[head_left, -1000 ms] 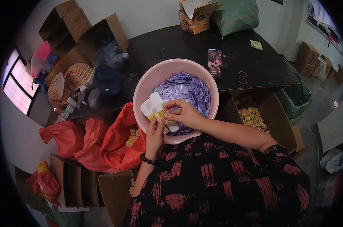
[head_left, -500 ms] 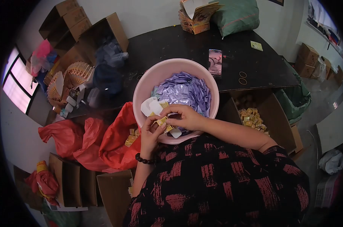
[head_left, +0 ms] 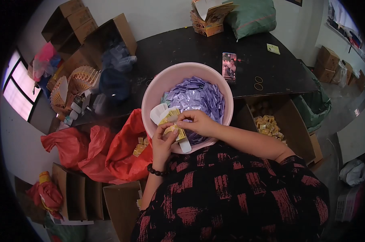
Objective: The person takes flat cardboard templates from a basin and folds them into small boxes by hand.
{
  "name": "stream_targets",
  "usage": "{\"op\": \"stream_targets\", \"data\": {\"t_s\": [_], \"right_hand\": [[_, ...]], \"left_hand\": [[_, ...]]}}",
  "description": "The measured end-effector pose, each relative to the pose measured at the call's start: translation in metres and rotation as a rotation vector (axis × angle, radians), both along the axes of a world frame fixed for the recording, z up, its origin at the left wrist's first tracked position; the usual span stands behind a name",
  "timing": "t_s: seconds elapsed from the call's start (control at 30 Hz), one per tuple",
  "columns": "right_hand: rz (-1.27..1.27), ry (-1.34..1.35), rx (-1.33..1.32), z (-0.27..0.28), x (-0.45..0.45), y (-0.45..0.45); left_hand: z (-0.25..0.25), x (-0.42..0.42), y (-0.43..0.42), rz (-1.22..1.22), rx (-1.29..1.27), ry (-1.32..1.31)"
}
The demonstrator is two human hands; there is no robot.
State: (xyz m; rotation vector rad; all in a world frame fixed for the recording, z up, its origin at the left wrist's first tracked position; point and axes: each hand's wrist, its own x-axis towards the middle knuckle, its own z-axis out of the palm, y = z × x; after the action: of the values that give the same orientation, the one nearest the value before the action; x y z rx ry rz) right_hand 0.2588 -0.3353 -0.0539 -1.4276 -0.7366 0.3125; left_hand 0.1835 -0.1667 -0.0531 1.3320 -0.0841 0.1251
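Observation:
A pink basin (head_left: 149,88) holds a heap of purple sachets (head_left: 194,97), with white-and-yellow flat cartons (head_left: 160,112) at its left side. Over the near part of the basin, my left hand (head_left: 162,144) grips a small yellow carton (head_left: 181,136), its thumb on the front. A white flap of this carton hangs down toward the basin's near rim. My right hand (head_left: 200,123) has its fingertips pinched together at the carton's upper edge. Whether a sachet is between those fingertips is hidden.
Left of the basin, an open red bag (head_left: 126,155) contains small yellow boxes. More yellow boxes (head_left: 268,126) lie in a cardboard box (head_left: 297,133) to the right. A phone (head_left: 229,67) and rubber bands (head_left: 258,82) rest on the black table (head_left: 182,46).
The yellow carton now shows more of its face and its white flap reaches lower. My right hand has shifted slightly right, and the picture on the phone differs.

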Motion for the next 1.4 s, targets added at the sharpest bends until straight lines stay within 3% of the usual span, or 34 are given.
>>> {"op": "stream_targets", "data": {"t_s": [0.03, 0.27, 0.33, 0.57, 0.93, 1.17, 1.23, 1.4], "right_hand": [[-0.073, -0.148, -0.015, 0.003, -0.004, 0.0], [-0.125, -0.087, 0.221, 0.016, -0.018, 0.004], [-0.084, -0.119, 0.033, 0.016, -0.013, -0.001], [-0.061, 0.095, 0.137, 0.009, -0.009, 0.001], [-0.102, -0.407, -0.059, 0.01, -0.008, -0.002], [-0.128, -0.429, -0.077, 0.003, -0.008, -0.001], [-0.148, -0.205, 0.005, 0.0, -0.008, 0.001], [-0.124, -0.32, -0.011, -0.002, -0.006, -0.001]], "left_hand": [[-0.003, 0.001, 0.001, 0.015, 0.01, -0.009], [0.006, -0.001, -0.004, 0.078, -0.039, -0.034], [0.007, -0.002, -0.006, 0.063, -0.028, -0.056], [0.009, -0.006, -0.007, -0.036, 0.082, -0.123], [0.001, -0.003, 0.001, -0.033, 0.031, -0.065], [0.005, -0.005, 0.0, -0.06, 0.101, -0.054], [0.008, -0.003, -0.003, -0.059, 0.072, -0.07], [0.002, -0.001, 0.004, -0.079, 0.105, -0.068]]}}
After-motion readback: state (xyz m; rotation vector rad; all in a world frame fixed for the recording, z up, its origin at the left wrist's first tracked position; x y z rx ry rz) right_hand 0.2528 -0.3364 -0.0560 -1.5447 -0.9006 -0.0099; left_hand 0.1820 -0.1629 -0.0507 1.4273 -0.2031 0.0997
